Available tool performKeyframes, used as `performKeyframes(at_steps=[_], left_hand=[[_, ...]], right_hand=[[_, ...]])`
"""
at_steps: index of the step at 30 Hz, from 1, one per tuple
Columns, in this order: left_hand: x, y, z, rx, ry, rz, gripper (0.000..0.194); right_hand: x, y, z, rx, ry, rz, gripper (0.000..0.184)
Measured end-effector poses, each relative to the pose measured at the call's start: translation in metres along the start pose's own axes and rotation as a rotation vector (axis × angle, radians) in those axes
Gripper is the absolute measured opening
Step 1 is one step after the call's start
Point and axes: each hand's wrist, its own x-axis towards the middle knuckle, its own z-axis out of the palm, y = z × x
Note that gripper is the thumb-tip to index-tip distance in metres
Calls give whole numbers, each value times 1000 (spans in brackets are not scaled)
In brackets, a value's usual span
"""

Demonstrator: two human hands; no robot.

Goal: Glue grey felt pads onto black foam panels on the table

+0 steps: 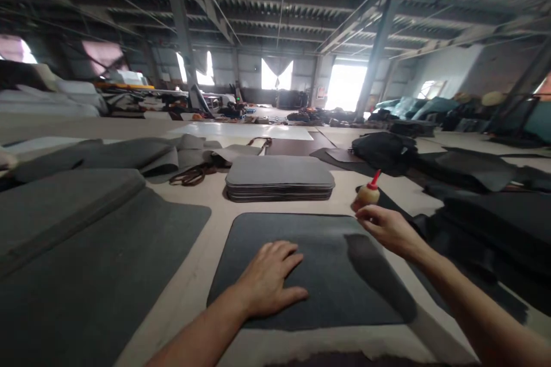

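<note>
A dark grey sheet with rounded corners [327, 292] lies flat on the table in front of me. My left hand [273, 281] rests palm down on its left half, fingers spread. Over the sheet's far right corner is my right hand [385, 229], its thumb and fingertips pinched together. Whether anything is between those fingertips is too small to tell. Just behind them stands a yellowish squeeze bottle with a red nozzle [367, 196], partly hidden by the hand. A shadow of the right arm falls across the sheet.
Beyond the sheet sits a neat stack of grey rounded panels [279, 172]. Large dark sheets [99, 252] cover the table's left side. Dark folded material [499, 229] is piled at right. A brown strap bundle [193, 174] and a black bag-like heap [383, 152] lie farther back.
</note>
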Motion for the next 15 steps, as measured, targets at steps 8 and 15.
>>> performKeyframes(at_steps=[8,15], left_hand=[[-2,-4,1,-50,28,13,65],[-1,-9,6,-49,68,33,65]], right_hand=[[88,13,59,10,-337,117,11],[109,14,75,-55,-505,199,20]])
